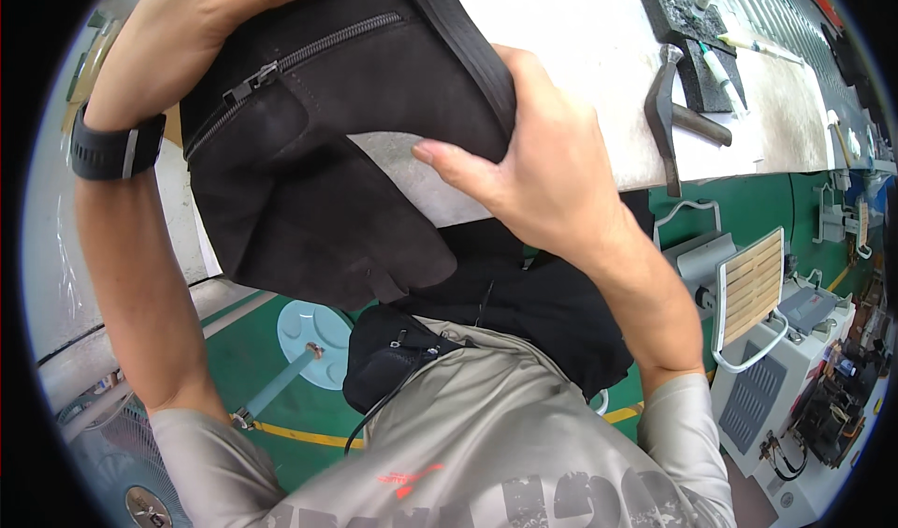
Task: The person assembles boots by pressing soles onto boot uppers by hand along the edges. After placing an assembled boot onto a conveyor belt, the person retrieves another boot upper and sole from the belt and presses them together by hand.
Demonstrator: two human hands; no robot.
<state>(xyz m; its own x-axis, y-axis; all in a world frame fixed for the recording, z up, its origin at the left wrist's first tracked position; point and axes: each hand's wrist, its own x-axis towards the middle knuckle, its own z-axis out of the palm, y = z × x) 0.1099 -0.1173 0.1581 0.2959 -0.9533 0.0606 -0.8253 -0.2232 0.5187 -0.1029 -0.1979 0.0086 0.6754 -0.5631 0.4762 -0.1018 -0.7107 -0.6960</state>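
A soft black zippered piece (402, 88) of fabric or leather is held up in front of me, over the bench's near edge. Its metal zipper (346, 34) runs slantwise across the upper part, with the slider near the left end. Below the zipper the piece folds into a loose flap with a small tab at its bottom. My left hand (192, 37) grips the upper left, thumb on top and fingers hidden behind. My right hand (552, 154) is closed round the right edge, fingers behind it and thumb reaching over the curved opening.
On the white bench top (580, 51), a hammer (662, 121) lies at the right, beside two dark blocks (669, 14) with slim tubes on them. Below are a light-blue round stool (327, 360), a fan (150, 505) at lower left, and a slatted wooden chair back (753, 280) at right.
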